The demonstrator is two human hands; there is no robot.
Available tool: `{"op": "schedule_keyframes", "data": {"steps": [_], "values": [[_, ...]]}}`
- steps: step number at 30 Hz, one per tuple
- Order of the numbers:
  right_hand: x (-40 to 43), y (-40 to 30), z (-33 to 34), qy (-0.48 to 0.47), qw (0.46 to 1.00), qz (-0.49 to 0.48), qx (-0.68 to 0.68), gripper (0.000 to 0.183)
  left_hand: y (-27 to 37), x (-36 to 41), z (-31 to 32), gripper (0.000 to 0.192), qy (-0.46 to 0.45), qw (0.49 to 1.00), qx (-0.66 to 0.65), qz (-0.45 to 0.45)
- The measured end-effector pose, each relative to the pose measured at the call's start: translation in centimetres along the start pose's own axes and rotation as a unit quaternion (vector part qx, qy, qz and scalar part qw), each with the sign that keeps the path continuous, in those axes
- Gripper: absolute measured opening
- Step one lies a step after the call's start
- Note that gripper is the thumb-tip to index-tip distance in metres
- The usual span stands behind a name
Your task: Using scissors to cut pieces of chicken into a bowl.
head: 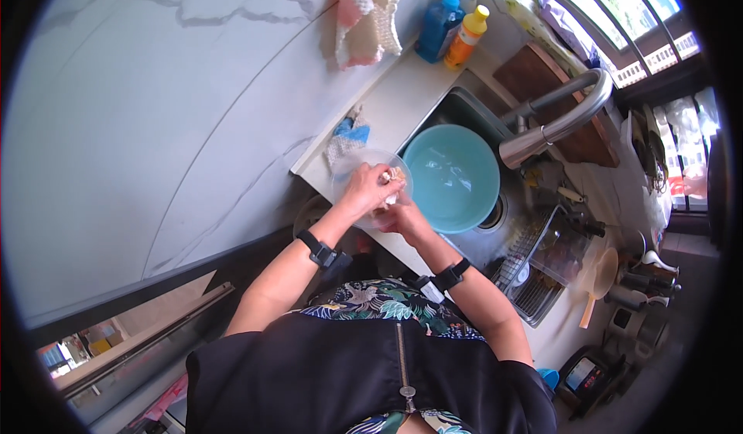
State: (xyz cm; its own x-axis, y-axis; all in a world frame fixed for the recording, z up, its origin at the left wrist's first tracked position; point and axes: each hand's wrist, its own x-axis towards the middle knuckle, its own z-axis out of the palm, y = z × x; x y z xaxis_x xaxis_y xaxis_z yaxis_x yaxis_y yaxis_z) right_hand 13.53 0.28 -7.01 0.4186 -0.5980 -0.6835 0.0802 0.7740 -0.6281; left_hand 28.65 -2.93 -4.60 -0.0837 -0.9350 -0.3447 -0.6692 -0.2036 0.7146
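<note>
My left hand (367, 189) and my right hand (405, 218) meet over a clear plastic bowl (343, 172) at the counter's edge. Between them they hold a pale, crumpled-looking piece (393, 174) with white and light-brown patches; its kind cannot be made out. The left fingers curl over it from above, while the right hand is below, its fingertips partly hidden. Right beside the bowl, a round teal plastic basin (453, 219) with water in it stands in the sink.
A curved metal faucet (522, 143) reaches toward the basin. A dish rack (525, 260) stands in the sink (467, 245). Behind the bowl lies a blue-and-grey cloth (350, 135). A blue pump bottle (438, 30), a yellow-capped orange bottle (466, 38) and a wooden cutting board (537, 74) stand farther back.
</note>
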Motion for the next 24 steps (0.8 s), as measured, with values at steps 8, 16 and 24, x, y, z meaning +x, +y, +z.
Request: {"op": "schedule_keyframes", "data": {"steps": [8, 16, 24], "values": [[-7.2, 0.6, -4.2, 0.131, 0.984, -0.097, 0.073, 0.038, 6.1, -2.7, 7.0, 0.053, 0.035, 0.979, 0.03, 0.197], [-15.5, 1.5, -11.4, 0.241, 0.933, -0.229, 0.138, 0.039, 15.9, -3.7, 15.0, 0.041, -0.038, 0.947, -0.059, 0.315], [-19.5, 2.5, -15.9, 0.262, 0.906, -0.243, 0.228, 0.037, 21.1, -3.5, 20.2, 0.043, -0.078, 0.94, 0.049, 0.329]]}}
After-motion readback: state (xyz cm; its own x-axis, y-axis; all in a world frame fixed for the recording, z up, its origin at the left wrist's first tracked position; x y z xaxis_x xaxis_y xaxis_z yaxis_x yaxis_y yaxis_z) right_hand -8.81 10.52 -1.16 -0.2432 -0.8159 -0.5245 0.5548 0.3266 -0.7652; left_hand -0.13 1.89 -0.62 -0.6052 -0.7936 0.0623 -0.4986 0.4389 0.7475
